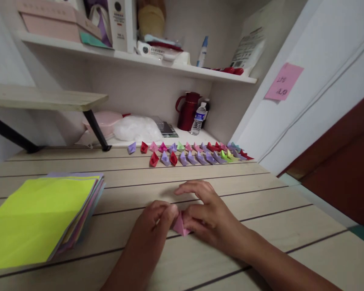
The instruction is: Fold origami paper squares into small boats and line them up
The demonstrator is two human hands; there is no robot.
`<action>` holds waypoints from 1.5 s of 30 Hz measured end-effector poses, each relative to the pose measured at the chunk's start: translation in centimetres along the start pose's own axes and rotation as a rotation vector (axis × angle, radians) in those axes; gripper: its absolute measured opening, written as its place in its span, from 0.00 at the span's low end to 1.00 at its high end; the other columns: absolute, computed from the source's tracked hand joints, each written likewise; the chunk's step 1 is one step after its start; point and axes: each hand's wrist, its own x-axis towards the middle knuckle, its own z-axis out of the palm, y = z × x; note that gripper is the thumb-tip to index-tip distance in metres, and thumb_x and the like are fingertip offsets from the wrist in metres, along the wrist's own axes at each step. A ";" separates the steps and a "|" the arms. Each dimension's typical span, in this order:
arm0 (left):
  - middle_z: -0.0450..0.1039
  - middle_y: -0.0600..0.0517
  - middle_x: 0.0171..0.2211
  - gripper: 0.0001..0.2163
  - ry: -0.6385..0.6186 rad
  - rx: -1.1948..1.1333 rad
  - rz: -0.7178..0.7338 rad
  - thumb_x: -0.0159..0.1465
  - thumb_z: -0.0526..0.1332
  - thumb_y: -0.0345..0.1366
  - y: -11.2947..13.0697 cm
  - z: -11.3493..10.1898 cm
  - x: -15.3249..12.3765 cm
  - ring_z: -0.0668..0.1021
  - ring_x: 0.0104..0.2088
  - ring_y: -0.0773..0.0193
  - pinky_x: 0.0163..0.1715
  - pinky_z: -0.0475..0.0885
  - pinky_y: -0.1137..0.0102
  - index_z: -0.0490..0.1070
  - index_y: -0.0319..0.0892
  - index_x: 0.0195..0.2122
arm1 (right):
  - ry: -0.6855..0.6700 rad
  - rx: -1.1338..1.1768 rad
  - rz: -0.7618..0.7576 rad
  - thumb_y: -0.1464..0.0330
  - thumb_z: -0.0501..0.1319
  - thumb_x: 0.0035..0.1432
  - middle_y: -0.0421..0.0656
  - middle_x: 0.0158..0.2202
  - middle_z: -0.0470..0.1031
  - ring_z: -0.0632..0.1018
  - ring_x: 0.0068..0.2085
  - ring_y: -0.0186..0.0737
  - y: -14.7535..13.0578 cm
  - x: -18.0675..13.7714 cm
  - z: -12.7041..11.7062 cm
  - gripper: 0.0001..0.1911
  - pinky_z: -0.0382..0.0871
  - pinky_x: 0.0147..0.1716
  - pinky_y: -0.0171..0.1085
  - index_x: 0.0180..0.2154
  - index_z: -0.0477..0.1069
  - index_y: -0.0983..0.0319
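A small folded pink paper (180,227) with a pointed tip stands on the slatted wooden tabletop (133,194), between my two hands. My left hand (156,224) pinches its left edge between thumb and curled fingers. On the other side, the thumb and a finger of my right hand (204,214) grip the paper, while the index finger arches up and away. My fingers cover much of the upper part of the paper. Beyond my hands, folded paper boats (191,158) in purple, red, pink, green and yellow stand in two rows.
A stack of coloured paper sheets (45,218), yellow on top, lies at the left. Behind the boats are a water bottle (197,120), a dark red jug (188,111) and a white plastic bag (138,128). A small raised shelf (45,97) on black legs stands back left.
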 end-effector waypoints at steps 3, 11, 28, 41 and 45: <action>0.76 0.50 0.37 0.18 0.028 -0.004 0.099 0.67 0.49 0.49 -0.2 0.5 -0.3 0.77 0.42 0.57 0.46 0.69 0.63 0.74 0.47 0.33 | 0.001 0.050 0.121 0.73 0.68 0.58 0.44 0.52 0.73 0.71 0.55 0.47 0.5 0.1 -0.3 0.08 0.63 0.53 0.48 0.27 0.77 0.58; 0.75 0.49 0.45 0.24 0.152 0.007 0.031 0.52 0.63 0.37 -2.5 2.1 0.0 0.77 0.42 0.56 0.47 0.71 0.57 0.67 0.48 0.51 | 0.105 0.415 0.507 0.78 0.70 0.51 0.43 0.36 0.81 0.79 0.43 0.42 1.5 0.4 -0.5 0.08 0.70 0.45 0.39 0.25 0.76 0.61; 0.52 0.49 0.66 0.16 0.141 0.637 0.692 0.65 0.57 0.29 -1.6 0.8 -0.3 0.66 0.63 0.52 0.55 0.71 0.52 0.69 0.56 0.51 | -0.187 0.606 0.744 0.76 0.66 0.49 0.39 0.24 0.77 0.76 0.26 0.33 1.3 0.2 -0.9 0.02 0.66 0.25 0.29 0.27 0.77 0.65; 0.65 0.48 0.54 0.04 0.193 0.435 0.416 0.58 0.61 0.31 -1.7 2.2 -0.1 0.71 0.56 0.50 0.54 0.68 0.47 0.71 0.47 0.30 | -0.191 0.348 0.651 0.78 0.63 0.46 0.36 0.22 0.78 0.75 0.26 0.32 0.6 -0.1 -0.6 0.09 0.62 0.25 0.28 0.25 0.80 0.61; 0.68 0.50 0.47 0.06 0.228 0.261 0.386 0.56 0.60 0.27 -1.5 2.9 -0.1 0.74 0.52 0.57 0.47 0.73 0.60 0.67 0.47 0.29 | -0.196 0.336 0.646 0.78 0.64 0.47 0.36 0.24 0.80 0.77 0.28 0.34 1.0 -0.3 -0.2 0.08 0.64 0.27 0.29 0.27 0.80 0.61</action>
